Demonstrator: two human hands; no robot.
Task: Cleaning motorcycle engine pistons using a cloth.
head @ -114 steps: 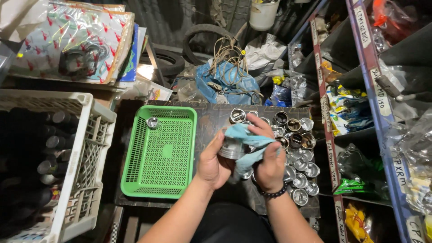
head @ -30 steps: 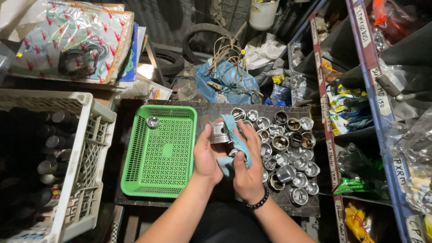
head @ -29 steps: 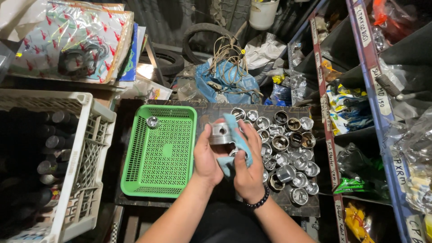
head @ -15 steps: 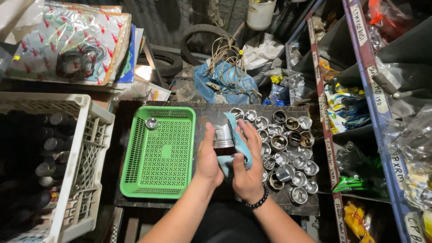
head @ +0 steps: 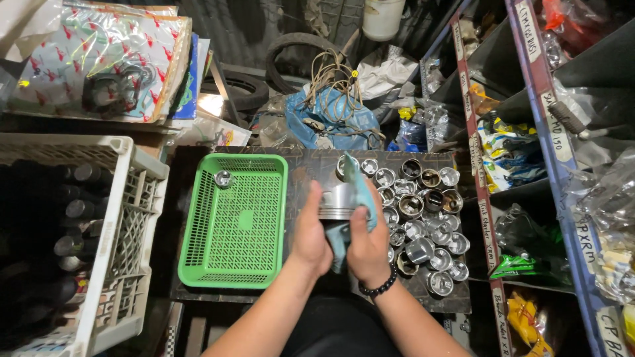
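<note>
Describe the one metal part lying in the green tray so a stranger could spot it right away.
Find the green mesh tray left of the hands. Near its far left corner lies a small shiny metal piston, alone in the tray, while all the other pistons crowd the board on the right.

Upper left of my view: a flat clear plastic packet with a red-and-teal pattern lay tilted on a stack, a dark gasket showing inside it. On the shelving to my right, pale paper label strips with handwriting ran along the blue and red shelf edges. Yellow, blue and white packets sat in a middle bay; a green packet and yellow-orange ones lay lower. No screens were visible.
</note>
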